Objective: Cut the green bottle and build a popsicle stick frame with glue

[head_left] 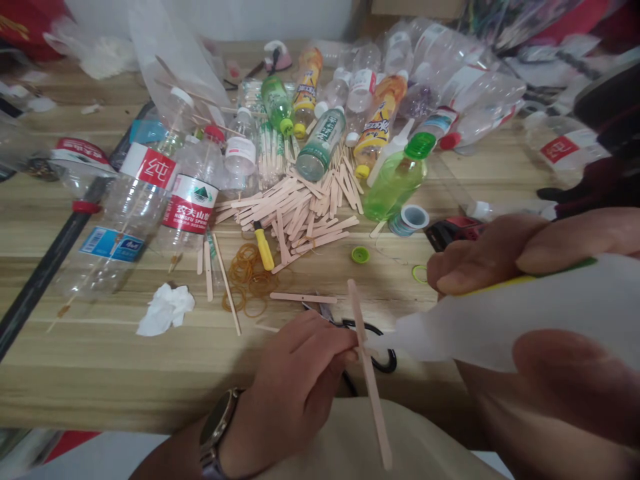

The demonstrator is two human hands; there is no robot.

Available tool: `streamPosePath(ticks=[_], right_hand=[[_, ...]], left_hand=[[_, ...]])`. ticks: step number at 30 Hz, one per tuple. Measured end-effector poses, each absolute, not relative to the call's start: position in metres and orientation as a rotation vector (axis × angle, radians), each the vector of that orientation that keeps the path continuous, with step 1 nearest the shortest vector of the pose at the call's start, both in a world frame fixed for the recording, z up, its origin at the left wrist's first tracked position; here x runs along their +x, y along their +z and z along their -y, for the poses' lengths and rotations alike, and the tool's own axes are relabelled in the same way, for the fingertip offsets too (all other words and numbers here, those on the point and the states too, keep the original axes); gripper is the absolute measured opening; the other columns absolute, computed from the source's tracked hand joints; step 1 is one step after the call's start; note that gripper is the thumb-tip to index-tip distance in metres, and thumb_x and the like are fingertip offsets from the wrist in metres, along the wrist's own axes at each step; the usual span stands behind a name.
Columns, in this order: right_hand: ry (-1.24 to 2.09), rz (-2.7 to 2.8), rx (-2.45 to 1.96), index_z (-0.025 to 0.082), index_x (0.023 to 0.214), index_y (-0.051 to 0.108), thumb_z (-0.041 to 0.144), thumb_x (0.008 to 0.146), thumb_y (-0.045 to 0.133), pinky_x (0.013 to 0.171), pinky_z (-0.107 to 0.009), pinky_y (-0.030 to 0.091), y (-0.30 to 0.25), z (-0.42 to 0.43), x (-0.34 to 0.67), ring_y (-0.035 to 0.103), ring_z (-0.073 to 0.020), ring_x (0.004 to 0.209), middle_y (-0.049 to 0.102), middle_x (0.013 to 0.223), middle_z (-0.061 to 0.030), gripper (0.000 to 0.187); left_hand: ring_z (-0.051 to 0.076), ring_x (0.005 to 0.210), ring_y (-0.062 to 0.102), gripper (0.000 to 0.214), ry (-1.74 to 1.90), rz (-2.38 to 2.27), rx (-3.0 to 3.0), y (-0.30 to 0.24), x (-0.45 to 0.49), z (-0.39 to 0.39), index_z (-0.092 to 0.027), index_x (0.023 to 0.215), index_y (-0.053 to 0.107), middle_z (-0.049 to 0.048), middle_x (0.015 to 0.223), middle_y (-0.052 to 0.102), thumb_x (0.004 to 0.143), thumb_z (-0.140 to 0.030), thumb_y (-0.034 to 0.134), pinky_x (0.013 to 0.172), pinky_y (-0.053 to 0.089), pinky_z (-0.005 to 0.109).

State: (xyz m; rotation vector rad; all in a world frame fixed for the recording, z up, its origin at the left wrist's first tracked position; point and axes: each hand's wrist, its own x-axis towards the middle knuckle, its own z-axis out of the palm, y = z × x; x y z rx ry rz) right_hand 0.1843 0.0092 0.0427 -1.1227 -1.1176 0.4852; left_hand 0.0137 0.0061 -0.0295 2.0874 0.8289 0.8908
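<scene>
My left hand [305, 367], with a watch on its wrist, pinches a wooden craft stick [375, 400] near its middle, at the table's front edge. In my right hand [560, 247] is a white squeeze bottle of glue [470, 327], tipped sideways. Its nozzle points left and meets the stick close to my left fingertips; whether any glue comes out is too small to tell. Behind the stick lie black-handled scissors [387, 363], partly covered by my left hand. Just beyond, another craft stick [303, 298] with a dark dot in it lies flat.
A heap of craft sticks [300, 207] fills the table's middle, ringed by several plastic bottles. Nearer lie a yellow-handled screwdriver [263, 247], rubber bands [245, 263], a green cap [360, 255], a spool [409, 220] and crumpled tissue [166, 310]. An open green bottle [395, 187] stands tilted.
</scene>
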Motion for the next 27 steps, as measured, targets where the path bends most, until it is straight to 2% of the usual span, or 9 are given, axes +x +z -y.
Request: streamPosePath(ticks=[6,9,18,22,27], right_hand=[[0.553,1.138,-1.113,0.034,0.08,0.055,0.054,0.073,0.074,0.052,-0.044,0.038,0.033,-0.016,0.188,0.053,-0.021,0.057,0.055,0.061,0.0007,0.028],[0.535,1.142,-1.056,0.035,0.08,0.055,0.052,0.074,0.074,0.051,-0.043,0.036,0.03,-0.019,0.188,0.051,-0.0196,0.055,0.055,0.059,0.0019,0.026],[0.535,1.124,-1.068,0.035,0.081,0.058,0.053,0.077,0.074,0.051,-0.041,0.038,0.031,-0.019,0.188,0.054,-0.0187,0.055,0.055,0.057,0.0022,0.025],[0.484,1.171,-1.0,0.035,0.08,0.058,0.051,0.078,0.075,0.046,-0.039,0.034,0.029,-0.023,0.189,0.05,-0.0165,0.048,0.053,0.053,0.0032,0.023],[0.522,1.146,-1.101,0.036,0.083,0.059,0.051,0.079,0.075,0.046,-0.04,0.039,0.039,-0.021,0.187,0.053,-0.019,0.05,0.054,0.053,0.0017,0.022]], left_hand=[[0.014,0.074,0.06,0.022,0.912,-0.823,2.082,-0.03,0.014,-0.007,-0.019,0.094,0.061,0.0023,0.08,0.067,0.1,-0.016,0.04,0.066,0.048,0.023],[0.013,0.075,0.059,0.019,0.924,-0.809,2.068,-0.03,0.013,-0.007,-0.019,0.094,0.061,0.0013,0.081,0.067,0.099,-0.015,0.042,0.068,0.047,0.022],[0.014,0.075,0.059,0.017,0.921,-0.799,2.038,-0.032,0.014,-0.006,-0.019,0.095,0.061,0.0018,0.081,0.066,0.099,-0.015,0.045,0.068,0.047,0.024],[0.015,0.078,0.061,0.017,0.935,-0.796,2.04,-0.033,0.013,-0.006,-0.019,0.095,0.061,0.0023,0.081,0.067,0.099,-0.015,0.045,0.07,0.048,0.025],[0.014,0.079,0.062,0.017,0.985,-0.796,2.048,-0.032,0.013,-0.006,-0.019,0.093,0.06,0.0014,0.081,0.068,0.1,-0.017,0.045,0.073,0.048,0.023]])
